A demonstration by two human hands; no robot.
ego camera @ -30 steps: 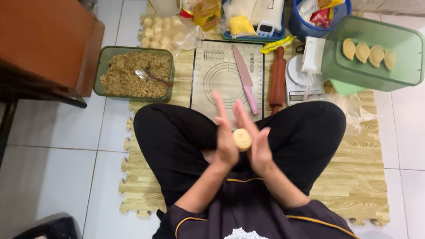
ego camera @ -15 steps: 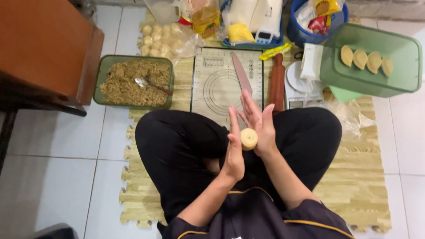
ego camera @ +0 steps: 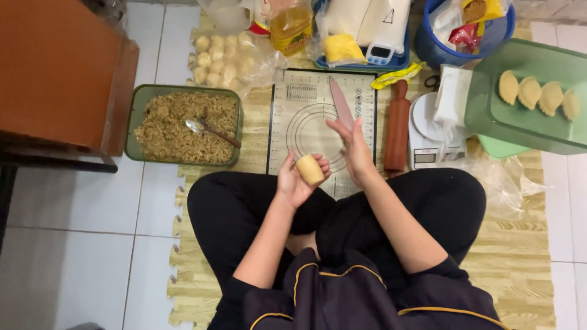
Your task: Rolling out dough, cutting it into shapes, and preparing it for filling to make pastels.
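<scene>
Left hand [ego camera: 293, 180] cupping dough piece [ego camera: 310, 169], right hand [ego camera: 351, 146] open — above pastry mat [ego camera: 306, 110]

Tiled floor [ego camera: 79, 208]; foam mat [ego camera: 520, 269] on it, baking mat [ego camera: 287, 140] atop.

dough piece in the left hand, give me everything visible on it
The dough piece is a pale yellow, smooth lump, roughly a short stubby cylinder with rounded edges, looking soft and matte. It sits in the cupped palm and fingers of the left hand, tilted slightly, above the person's lap at the near edge of the pastry mat. Only the left hand touches it; the right hand is open beside it, apart. No filling, cracks or flour marks can be made out.
</scene>
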